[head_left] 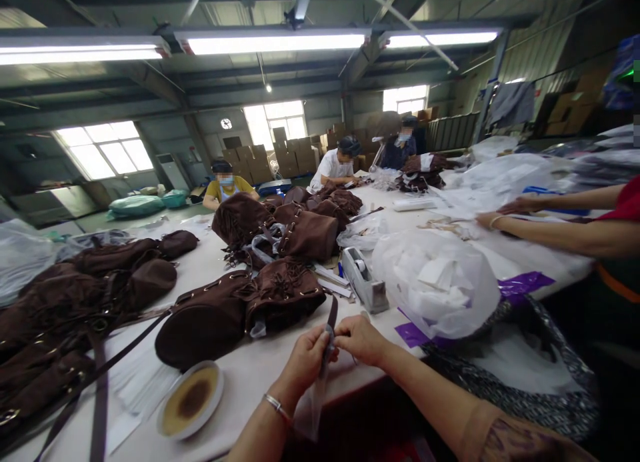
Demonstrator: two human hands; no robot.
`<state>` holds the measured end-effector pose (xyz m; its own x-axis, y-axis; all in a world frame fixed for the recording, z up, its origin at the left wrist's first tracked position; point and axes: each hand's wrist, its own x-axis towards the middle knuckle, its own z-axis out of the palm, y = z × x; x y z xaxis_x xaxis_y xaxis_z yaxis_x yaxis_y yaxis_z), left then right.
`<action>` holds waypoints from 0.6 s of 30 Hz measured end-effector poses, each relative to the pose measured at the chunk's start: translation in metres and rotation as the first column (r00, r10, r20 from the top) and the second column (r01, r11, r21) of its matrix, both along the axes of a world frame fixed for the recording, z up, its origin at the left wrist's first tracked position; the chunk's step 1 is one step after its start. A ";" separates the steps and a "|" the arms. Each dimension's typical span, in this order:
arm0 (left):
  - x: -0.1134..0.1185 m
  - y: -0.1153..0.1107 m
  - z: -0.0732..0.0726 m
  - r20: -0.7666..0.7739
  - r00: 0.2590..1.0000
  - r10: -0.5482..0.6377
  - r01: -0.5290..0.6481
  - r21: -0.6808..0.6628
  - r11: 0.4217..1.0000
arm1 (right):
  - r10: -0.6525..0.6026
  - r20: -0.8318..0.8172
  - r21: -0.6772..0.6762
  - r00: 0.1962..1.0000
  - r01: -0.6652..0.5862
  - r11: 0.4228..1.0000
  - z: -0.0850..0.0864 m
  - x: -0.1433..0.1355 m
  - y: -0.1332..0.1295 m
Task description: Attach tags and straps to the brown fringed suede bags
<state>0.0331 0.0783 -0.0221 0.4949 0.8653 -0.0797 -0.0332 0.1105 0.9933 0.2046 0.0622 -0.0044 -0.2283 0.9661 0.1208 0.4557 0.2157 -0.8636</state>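
Note:
Both my hands meet at the table's front edge. My left hand (311,355) is closed around a dark brown strap (331,312), whose end sticks up above the fingers. Clear plastic film (311,409) hangs down beneath that hand. My right hand (361,340) pinches at the strap from the right side; whether film or strap lies between its fingertips is hidden. Just beyond my hands lies a brown drawstring bag (285,295) with metal eyelets. A grey tape dispenser (364,282) stands behind my right hand.
At the front left sits a white bowl (191,401) with a dark-stained yellowish inside. Brown bags (115,275) are piled at left and centre. A stuffed white plastic bag (435,282) stands at right. Co-workers sit across the table (380,215); another person's arms (550,225) reach in from the right.

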 end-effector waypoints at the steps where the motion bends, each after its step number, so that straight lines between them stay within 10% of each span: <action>1: 0.000 0.000 0.000 -0.013 1.000 -0.003 0.004 0.021 1.000 | 0.000 0.012 -0.004 1.000 0.000 1.000 0.001 0.000 -0.001; 8: 0.000 -0.002 0.004 -0.113 0.993 -0.016 0.035 0.162 0.986 | -0.182 0.064 0.149 0.981 0.171 0.974 -0.004 -0.007 -0.005; 13: -0.001 -0.001 0.006 -0.007 0.996 0.091 -0.091 -0.001 0.996 | -0.296 -0.367 -0.230 0.882 0.223 0.947 -0.019 -0.007 -0.003; 18: -0.004 -0.004 0.011 0.094 0.988 0.120 -0.108 -0.126 0.986 | -0.331 -0.440 -0.273 0.835 0.227 0.935 -0.019 0.002 -0.008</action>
<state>0.0296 0.0747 -0.0112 0.4043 0.9037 -0.1409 -0.1523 0.2184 0.9639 0.2063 0.0547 -0.0237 0.0891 0.9942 -0.0597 -0.0040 -0.0596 -0.9982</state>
